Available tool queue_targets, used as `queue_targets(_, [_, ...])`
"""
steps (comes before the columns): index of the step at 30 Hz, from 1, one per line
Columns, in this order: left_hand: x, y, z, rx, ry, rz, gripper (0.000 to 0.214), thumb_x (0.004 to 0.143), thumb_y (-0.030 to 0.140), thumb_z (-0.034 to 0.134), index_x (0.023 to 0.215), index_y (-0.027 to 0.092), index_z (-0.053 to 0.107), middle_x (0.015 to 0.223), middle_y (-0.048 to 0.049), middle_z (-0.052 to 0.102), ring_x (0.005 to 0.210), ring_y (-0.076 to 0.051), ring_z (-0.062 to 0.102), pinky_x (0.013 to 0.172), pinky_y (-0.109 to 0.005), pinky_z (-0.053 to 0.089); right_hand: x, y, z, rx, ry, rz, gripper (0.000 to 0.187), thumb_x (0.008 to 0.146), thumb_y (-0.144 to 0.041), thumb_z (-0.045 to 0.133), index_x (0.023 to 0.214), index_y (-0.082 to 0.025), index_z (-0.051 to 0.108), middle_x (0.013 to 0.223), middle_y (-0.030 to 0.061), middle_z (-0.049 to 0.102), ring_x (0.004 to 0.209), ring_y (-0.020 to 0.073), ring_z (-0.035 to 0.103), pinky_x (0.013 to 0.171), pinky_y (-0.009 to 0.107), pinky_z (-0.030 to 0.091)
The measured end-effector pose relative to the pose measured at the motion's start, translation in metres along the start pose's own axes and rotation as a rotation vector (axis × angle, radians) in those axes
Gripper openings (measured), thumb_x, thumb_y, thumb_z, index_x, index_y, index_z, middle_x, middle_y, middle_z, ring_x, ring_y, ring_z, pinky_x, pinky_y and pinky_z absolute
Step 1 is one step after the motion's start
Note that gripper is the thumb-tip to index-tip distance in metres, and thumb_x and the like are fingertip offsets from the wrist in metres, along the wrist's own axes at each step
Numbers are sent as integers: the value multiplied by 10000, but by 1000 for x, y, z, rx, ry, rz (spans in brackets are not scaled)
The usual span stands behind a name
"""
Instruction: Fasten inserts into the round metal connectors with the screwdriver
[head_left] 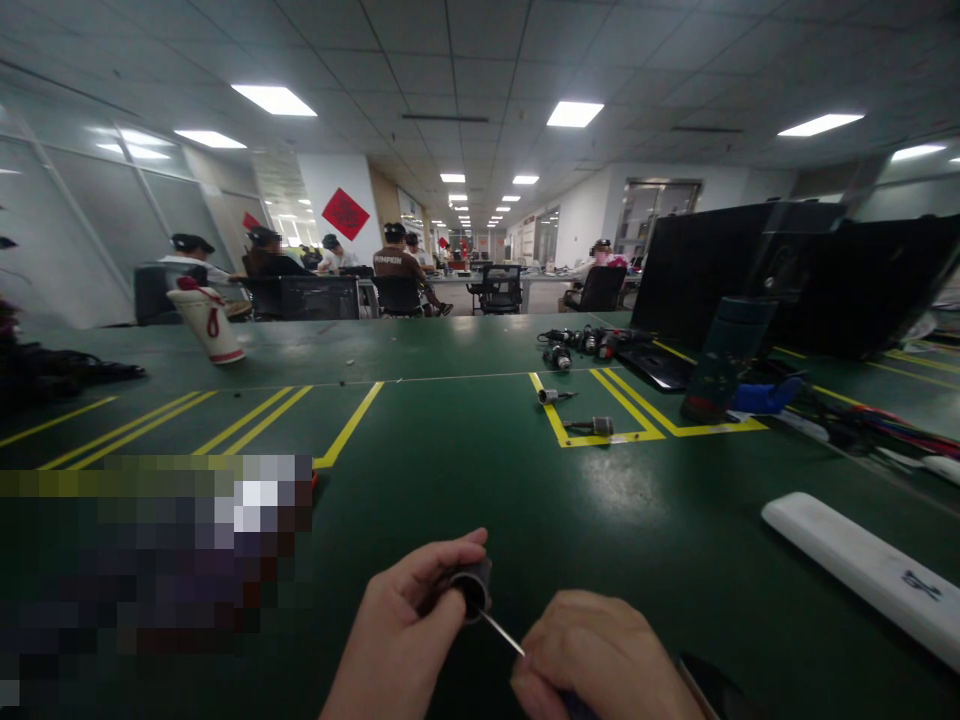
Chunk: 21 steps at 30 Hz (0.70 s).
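Observation:
My left hand (pixel 401 640) is closed around a small dark cylindrical part (pixel 471 587), its open end turned toward my right hand. My right hand (pixel 604 660) is closed on a thin metal tool (pixel 501 634) whose tip reaches into the cylinder's opening. Both hands hover low over the green table (pixel 465 470), close to its near edge. The tool's handle is hidden inside my right fist.
Small metal parts (pixel 592 426) lie inside a yellow-taped square. More dark parts (pixel 581 343) sit by a black monitor (pixel 705 270). A dark bottle (pixel 724 355), a white bar (pixel 862 565) at right, a white cup (pixel 210 322) at left. Several people sit at desks far behind.

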<state>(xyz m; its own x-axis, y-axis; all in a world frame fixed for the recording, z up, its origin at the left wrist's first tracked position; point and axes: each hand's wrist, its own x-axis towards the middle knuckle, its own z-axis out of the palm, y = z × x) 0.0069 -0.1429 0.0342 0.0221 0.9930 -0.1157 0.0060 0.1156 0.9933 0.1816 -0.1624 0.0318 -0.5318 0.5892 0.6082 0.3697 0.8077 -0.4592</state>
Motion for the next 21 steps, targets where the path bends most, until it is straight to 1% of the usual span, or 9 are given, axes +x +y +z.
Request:
queue_targets(3, [0,-2,0,-15,7,-9,204,629,174,616,790,192,739,1065,-85,710,926,-278,657,779,-373,530,1,0,-3,-1,-19,22,249,815,-150,481,568,-173,502,541,8,626,510,107,583,505,177,436])
queue_targets(7, [-3,3,3,-38,17,-26,205,619,182,621,781,193,745,1062,-86,712,916,-279,659,753,-366,539,1,0,0,-5,-17,-4,237,803,-125,476,573,-177,505,538,7,625,508,107,584,516,180,441])
queue_targets(12, [-4,11,6,-83,51,-70,227,567,163,636,759,185,755,1021,-91,727,904,-274,659,720,-334,544,-1,-2,4,-57,63,16,250,810,-128,464,586,-163,570,514,28,640,465,110,569,466,190,422])
queue_targets(14, [-2,12,5,-87,68,-85,223,558,171,649,754,182,757,1020,-93,727,907,-273,657,732,-333,542,-1,-4,-3,-25,108,22,262,824,-157,464,592,-159,586,510,32,639,466,109,570,473,194,421])
queue_targets(15, [-1,11,4,-85,76,-96,227,548,170,660,752,180,757,1013,-93,729,902,-272,658,738,-333,541,-1,-5,-8,-4,139,54,279,838,-179,456,595,-158,591,516,35,637,475,109,573,486,199,423])
queue_targets(16, [0,10,4,-84,86,-108,238,539,166,666,758,178,758,1004,-92,732,897,-270,660,743,-332,541,0,-5,-14,22,156,116,305,852,-213,450,585,-159,587,513,35,625,478,109,569,497,205,423])
queue_targets(18, [2,8,3,-95,108,-121,267,538,158,663,788,174,756,970,-85,740,888,-263,663,746,-329,541,2,-4,-26,83,143,380,412,894,-276,412,518,-170,541,467,11,568,447,95,533,494,206,411])
queue_targets(19, [2,7,3,-106,120,-119,280,546,153,653,806,171,754,952,-82,743,885,-258,663,743,-326,543,4,-2,-31,141,100,500,450,902,-324,400,488,-178,499,426,-7,524,416,88,500,475,205,401])
queue_targets(21, [1,6,3,-127,139,-107,291,570,148,631,836,163,749,918,-77,746,878,-250,664,737,-322,549,7,4,-35,276,-29,695,449,892,-395,400,496,-189,451,381,-44,442,362,79,435,405,191,357])
